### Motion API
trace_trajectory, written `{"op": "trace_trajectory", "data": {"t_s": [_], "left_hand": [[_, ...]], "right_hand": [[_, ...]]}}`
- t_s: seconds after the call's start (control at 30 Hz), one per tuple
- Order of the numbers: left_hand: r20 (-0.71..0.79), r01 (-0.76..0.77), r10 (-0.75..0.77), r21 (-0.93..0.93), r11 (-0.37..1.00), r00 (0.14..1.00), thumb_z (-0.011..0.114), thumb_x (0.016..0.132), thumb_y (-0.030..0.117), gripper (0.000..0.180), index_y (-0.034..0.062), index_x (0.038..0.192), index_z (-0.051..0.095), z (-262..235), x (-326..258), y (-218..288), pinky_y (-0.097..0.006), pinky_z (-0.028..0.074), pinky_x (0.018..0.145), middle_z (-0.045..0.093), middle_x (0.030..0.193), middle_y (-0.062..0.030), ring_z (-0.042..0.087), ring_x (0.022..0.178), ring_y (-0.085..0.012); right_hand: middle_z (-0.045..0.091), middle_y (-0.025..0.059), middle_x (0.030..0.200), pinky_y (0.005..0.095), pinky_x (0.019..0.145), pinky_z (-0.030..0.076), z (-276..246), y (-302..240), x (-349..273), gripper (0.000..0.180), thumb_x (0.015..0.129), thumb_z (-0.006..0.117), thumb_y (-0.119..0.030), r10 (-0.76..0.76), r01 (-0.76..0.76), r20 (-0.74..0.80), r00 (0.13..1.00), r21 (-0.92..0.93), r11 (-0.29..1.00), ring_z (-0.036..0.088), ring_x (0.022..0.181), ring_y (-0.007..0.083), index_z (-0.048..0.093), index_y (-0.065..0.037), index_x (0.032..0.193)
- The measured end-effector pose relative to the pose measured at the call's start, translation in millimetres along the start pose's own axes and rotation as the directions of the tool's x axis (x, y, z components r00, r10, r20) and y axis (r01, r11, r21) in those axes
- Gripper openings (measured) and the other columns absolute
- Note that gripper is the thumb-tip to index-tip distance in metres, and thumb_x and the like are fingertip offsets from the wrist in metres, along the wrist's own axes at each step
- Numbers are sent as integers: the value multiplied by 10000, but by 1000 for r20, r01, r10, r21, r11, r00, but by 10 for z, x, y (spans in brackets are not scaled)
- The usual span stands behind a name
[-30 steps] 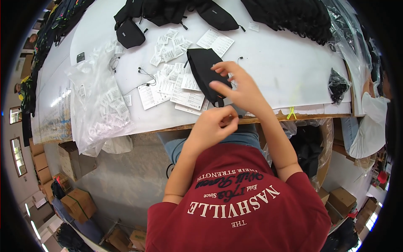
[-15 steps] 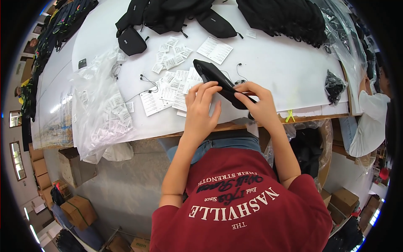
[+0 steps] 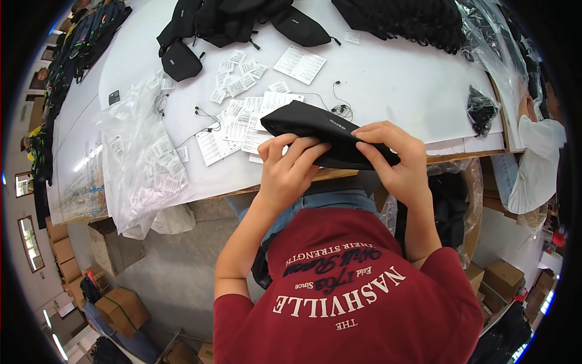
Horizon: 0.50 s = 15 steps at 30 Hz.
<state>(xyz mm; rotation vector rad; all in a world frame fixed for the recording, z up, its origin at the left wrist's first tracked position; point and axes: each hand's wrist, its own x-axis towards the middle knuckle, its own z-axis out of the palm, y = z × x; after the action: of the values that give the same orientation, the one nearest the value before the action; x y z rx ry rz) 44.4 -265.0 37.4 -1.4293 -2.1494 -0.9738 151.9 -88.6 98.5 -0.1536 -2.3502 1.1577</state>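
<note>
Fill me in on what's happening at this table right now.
A person in a red shirt holds a black pouch in both hands at the near edge of the white table. The left hand grips its near side and the right hand pinches its right end. Paper tags lie scattered behind, with more black bags beyond.

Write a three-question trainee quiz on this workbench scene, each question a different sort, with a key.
1. True or false: both hands grip the black pouch.
2. Which lies spread on the white table under and beside the pouch? A) scissors B) paper tags C) coins
3. Fill in: the clear plastic bag of tags lies to the person's ____ of the pouch.

Key
1. True: left hand and right hand both hold it above the table edge.
2. B, the paper tags.
3. left
</note>
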Motion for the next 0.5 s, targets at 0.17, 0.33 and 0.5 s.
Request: {"op": "trace_trajectory", "data": {"t_s": [0.17,0.33,0.5], "left_hand": [[-9,-18,18,2,1000,1000,663,608,78,354,139,955,694,-18,-28,14,-315,279,836,647,930,64,523,937,-144],[-31,-6,7,13,1000,999,651,596,46,351,130,934,697,-3,-12,49,-316,267,827,645,921,61,529,929,-133],[23,-12,12,29,1000,1000,648,588,25,366,122,938,695,-47,7,67,-320,265,825,645,921,59,531,926,-130]], "right_hand": [[667,99,866,277,648,504,5,7,-39,108,781,680,-11,-5,3,51,999,29,1000,659,739,236,638,-9,881],[658,95,840,273,631,492,53,39,-53,105,785,678,-12,11,-12,21,1000,51,999,644,709,231,636,-7,881],[677,117,874,258,713,492,54,36,-15,102,792,647,36,69,-70,20,997,40,997,650,793,183,644,23,893]]}}
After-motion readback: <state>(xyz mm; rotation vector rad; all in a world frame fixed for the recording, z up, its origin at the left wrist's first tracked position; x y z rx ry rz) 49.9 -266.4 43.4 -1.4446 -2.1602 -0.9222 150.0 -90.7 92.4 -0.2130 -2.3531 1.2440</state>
